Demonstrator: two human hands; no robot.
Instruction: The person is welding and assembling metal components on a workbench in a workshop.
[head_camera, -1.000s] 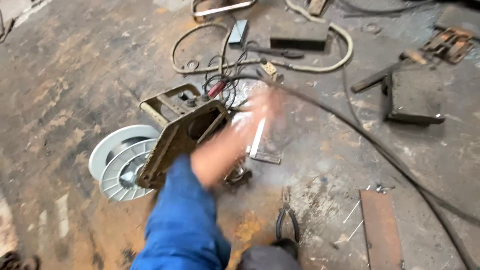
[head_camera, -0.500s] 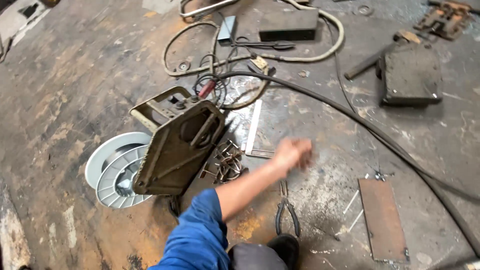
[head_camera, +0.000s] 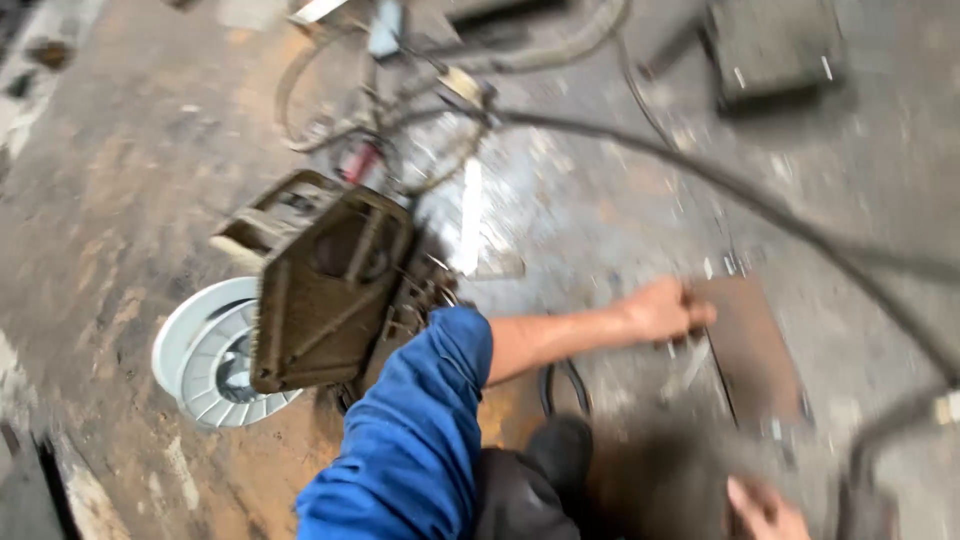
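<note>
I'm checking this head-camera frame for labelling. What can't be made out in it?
- Left hand: motion blur hides whether its fingers grip the rusty flat plate or only touch its edge.
- Right hand: cut off by the bottom edge; grasp unreadable.
- Pliers: mostly hidden behind the forearm.
- Items along the top edge: cropped and blurred.

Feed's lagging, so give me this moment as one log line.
left hand: on edge of rusty metal plate | right hand: low in frame, blurred, grip unclear | pliers: on floor under forearm

A white finned disc (head_camera: 205, 360) lies on the floor (head_camera: 120, 200) beside a brown metal frame (head_camera: 325, 285); a black cable (head_camera: 760, 210) crosses above.
</note>
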